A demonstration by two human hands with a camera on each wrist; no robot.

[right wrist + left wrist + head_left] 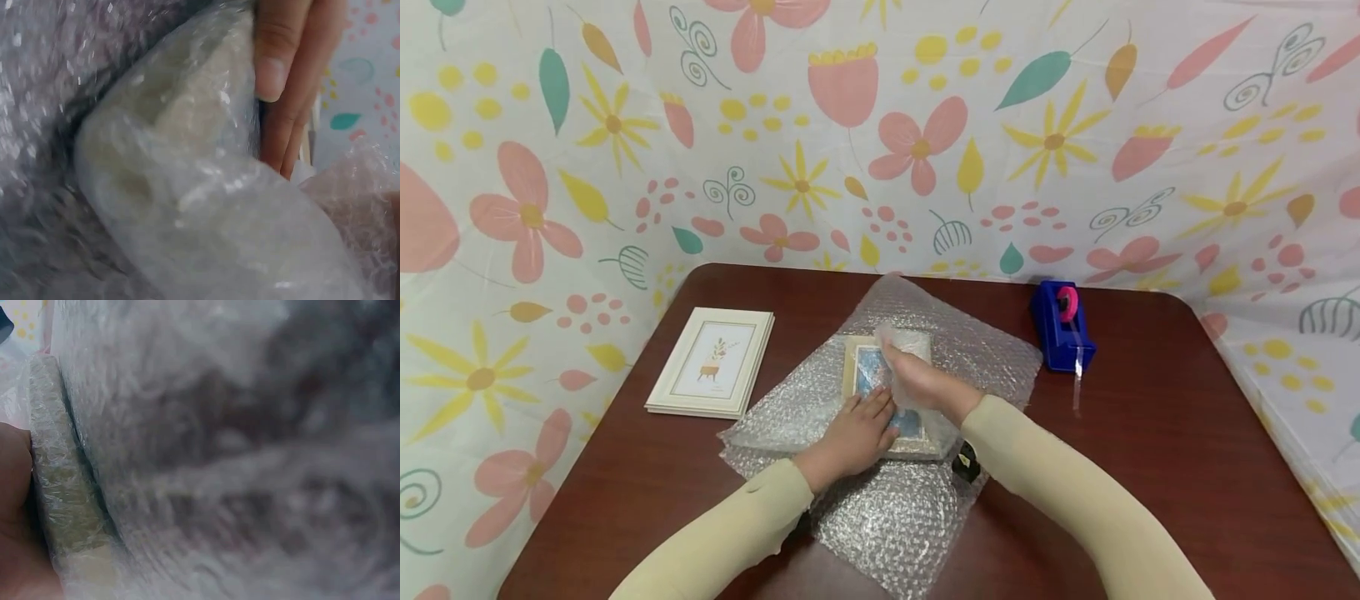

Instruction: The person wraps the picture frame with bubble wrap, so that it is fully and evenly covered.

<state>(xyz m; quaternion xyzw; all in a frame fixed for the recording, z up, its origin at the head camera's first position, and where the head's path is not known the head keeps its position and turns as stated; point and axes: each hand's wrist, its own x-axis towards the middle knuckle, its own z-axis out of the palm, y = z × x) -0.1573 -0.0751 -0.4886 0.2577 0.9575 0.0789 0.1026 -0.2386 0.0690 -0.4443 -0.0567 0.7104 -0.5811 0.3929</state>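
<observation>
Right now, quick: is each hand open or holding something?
Left hand: open, resting over the framed picture.
Right hand: at the bubble wrap; whether it grips can't be told.

Stacked white frames (712,362); blue tape dispenser (1057,335); floral backdrop (880,183)

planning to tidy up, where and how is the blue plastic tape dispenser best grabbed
Probably pinch the blue dispenser across its long sides, from above right: clear loose tape hangs off its near end, and transparent bubble wrap reaches close to its left side.

No legible text or labels.
</observation>
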